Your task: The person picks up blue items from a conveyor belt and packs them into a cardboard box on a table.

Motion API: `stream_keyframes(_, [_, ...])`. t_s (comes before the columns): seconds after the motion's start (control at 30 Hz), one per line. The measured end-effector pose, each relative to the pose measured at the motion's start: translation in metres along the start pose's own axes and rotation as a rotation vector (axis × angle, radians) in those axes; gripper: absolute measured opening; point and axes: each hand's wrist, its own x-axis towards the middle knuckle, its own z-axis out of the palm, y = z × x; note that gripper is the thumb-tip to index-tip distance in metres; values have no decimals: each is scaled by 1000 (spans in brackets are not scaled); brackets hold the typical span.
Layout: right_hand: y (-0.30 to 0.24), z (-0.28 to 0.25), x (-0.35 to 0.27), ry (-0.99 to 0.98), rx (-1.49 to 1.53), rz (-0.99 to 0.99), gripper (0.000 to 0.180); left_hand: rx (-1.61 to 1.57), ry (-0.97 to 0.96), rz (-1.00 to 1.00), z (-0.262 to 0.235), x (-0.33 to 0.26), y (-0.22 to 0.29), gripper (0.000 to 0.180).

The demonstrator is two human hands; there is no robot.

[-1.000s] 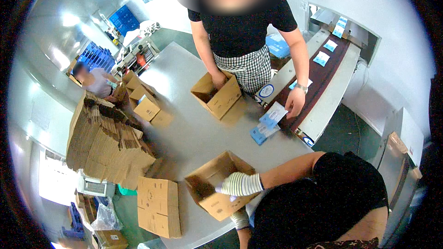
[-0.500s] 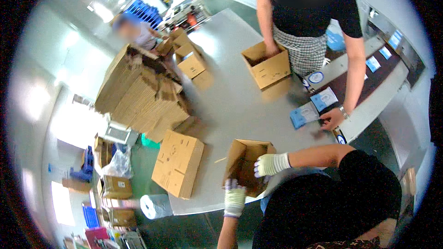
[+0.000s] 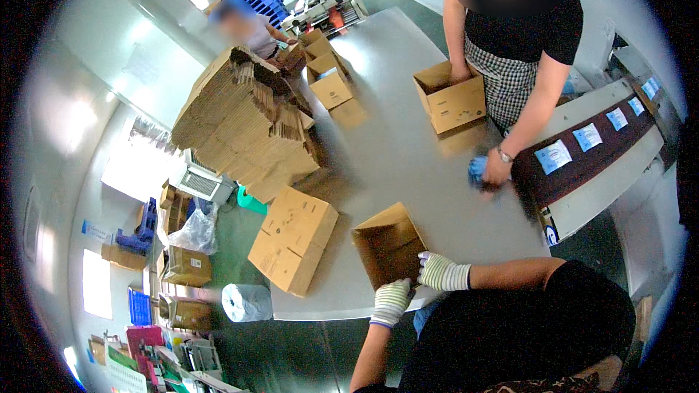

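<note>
Worktop (image 3: 408,167): large, grey, carries all cartons listed below.

Stack of flattened cardboard (image 3: 244,127): tall, leaning, at the far left part of the worktop.

Closed carton (image 3: 293,239): brown, lying at the near left edge, just beside the open carton.

Open carton (image 3: 388,246): brown, tipped on its side at the near edge, mouth facing up toward the camera; interior dark.

Second open carton (image 3: 449,96): upright, across the worktop, a co-worker's hand at its rim.

Small cartons (image 3: 329,84): a group at the far end, near another person.

Right hand (image 3: 442,272): striped work glove, fingers curled against the open carton's near right wall, gripping it.

Left hand (image 3: 392,302): same glove, fingers closed on the carton's lower near edge.

Blue packet (image 3: 477,169): under the co-worker's other hand, well apart from the open carton.
</note>
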Motion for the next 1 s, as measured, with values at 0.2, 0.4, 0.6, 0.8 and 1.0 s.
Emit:
stream_keyframes(0.2, [-1,0,7,8,-13,-7,20,-56,-11,-81,1,-3,-10,22])
stream_keyframes(0.4, [-1,1,9,72,-3,-35,21,-5,12,-143,-8,-9,-1,24])
stream_keyframes(0.6, [2,17,13,227,-28,-43,19,-51,32,-99,-14,-10,-2,26])
stream_keyframes(0.8, [0,7,13,66,101,23,17,-31,80,-105,3,-8,-5,25])
stream_keyframes(1.0, [2,-2,11,94,23,-32,17,-43,126,-85,-2,-8,-5,25])
